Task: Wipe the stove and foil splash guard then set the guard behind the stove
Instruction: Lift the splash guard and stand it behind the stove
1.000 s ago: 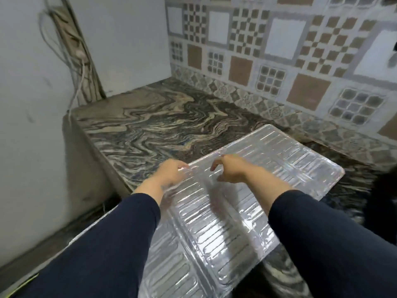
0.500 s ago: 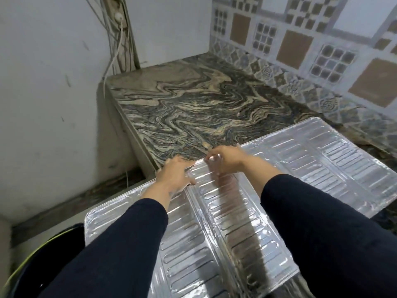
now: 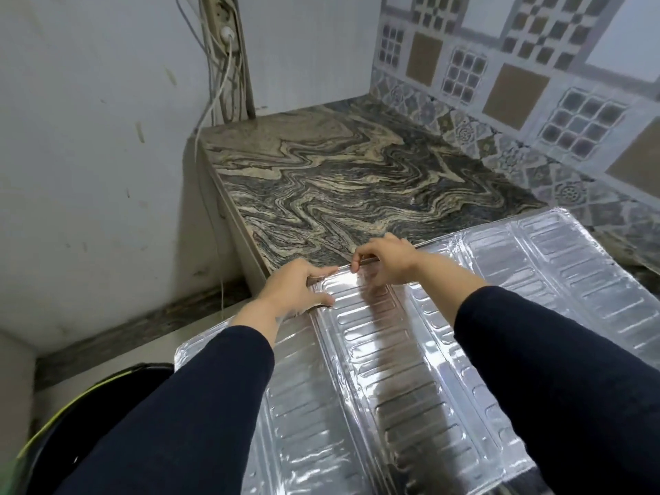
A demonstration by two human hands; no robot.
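- The foil guard (image 3: 410,351) lies flat on the counter (image 3: 339,180). It fills the picture from 3 o'clock round to 6 o'clock, and its left end sticks out past the counter's edge.
- The left hand (image 3: 298,289) holds the guard's far edge, a little to the 10 o'clock side of the middle of the picture. The thumb lies on top and the fingers curl over the rim.
- The right hand (image 3: 387,260) is just beside the left hand, at its 2 o'clock. Its fingers curl over the same far edge and grip it.
- A dark bin (image 3: 100,423) with a yellow-green rim sits at 8 o'clock, under the left sleeve (image 3: 178,416).
- White cables (image 3: 221,73) hang down the wall at 11 o'clock.
- Patterned tiles (image 3: 518,83) cover the wall at 1 o'clock.
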